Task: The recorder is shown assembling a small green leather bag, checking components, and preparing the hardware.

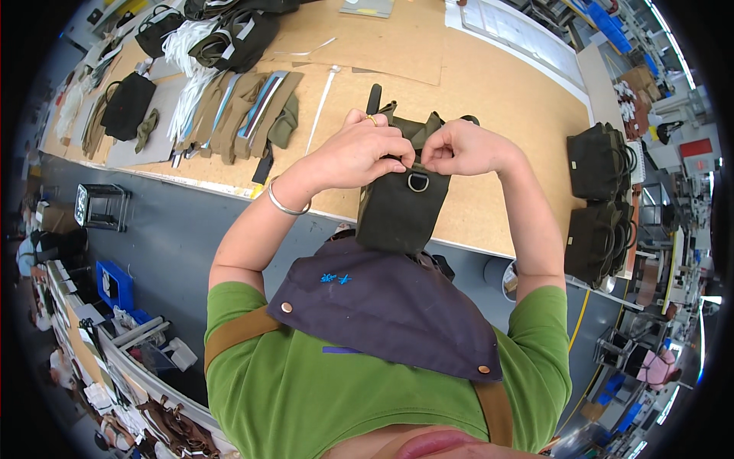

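A dark olive fabric bag [401,218] stands over the near edge of the table, its end panel facing me. On that panel, just under the top edge, hangs a metal D-ring [417,182]. My left hand [363,149] is closed at the bag's top edge, thumb and fingers pinched together. Close beside it, my right hand [462,149] pinches at the same edge, above the ring. Whatever lies between the fingertips is too small to make out. Behind the hands, the bag's open top and a dark strap [374,99] show in part.
The wooden table [344,206] spreads before me. Olive and striped strap pieces [245,115] lie to the left, near a black bag [128,105] and white strips [183,46]. Finished-looking dark bags [596,172] line the right edge. A bin [498,275] stands below the table.
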### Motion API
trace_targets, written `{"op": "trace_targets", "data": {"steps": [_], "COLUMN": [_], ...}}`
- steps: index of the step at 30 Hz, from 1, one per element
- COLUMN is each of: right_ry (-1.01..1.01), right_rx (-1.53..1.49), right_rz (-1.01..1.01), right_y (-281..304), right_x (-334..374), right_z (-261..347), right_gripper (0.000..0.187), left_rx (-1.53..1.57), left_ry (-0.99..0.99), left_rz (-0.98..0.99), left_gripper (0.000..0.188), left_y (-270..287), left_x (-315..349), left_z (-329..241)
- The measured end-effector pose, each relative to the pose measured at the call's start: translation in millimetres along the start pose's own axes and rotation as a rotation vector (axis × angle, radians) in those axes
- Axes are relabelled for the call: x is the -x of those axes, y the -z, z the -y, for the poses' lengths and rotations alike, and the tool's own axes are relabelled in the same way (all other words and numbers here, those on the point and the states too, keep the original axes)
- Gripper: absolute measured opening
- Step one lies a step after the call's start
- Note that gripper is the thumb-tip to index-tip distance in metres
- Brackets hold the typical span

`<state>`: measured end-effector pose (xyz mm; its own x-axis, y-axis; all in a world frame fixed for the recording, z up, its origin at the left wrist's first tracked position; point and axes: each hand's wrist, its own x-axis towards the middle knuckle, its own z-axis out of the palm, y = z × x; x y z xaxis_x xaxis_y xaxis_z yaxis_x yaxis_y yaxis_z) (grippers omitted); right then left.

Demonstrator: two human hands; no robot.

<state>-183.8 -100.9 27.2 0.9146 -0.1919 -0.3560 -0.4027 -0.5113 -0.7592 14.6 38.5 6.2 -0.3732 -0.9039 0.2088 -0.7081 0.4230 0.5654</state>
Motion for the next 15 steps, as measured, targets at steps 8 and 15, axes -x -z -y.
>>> {"op": "trace_targets", "data": {"steps": [8, 15], "right_ry": [0.08, 0.142], "right_rx": [0.154, 0.11], "right_rz": [-0.11, -0.145], "right_y": [-5.9, -7.4], "right_x": [-2.6, 1.8], "right_z": [2.7, -2.2], "right_gripper": [0.011, 0.013], "left_rx": [0.056, 0.146], "left_ry": [0.134, 0.188], "left_rz": [-0.045, -0.089], "left_gripper": [0.007, 0.01], "left_y": [2.7, 2.5], "left_x": [9.8, 12.9], "left_z": [4.2, 8.0]}}
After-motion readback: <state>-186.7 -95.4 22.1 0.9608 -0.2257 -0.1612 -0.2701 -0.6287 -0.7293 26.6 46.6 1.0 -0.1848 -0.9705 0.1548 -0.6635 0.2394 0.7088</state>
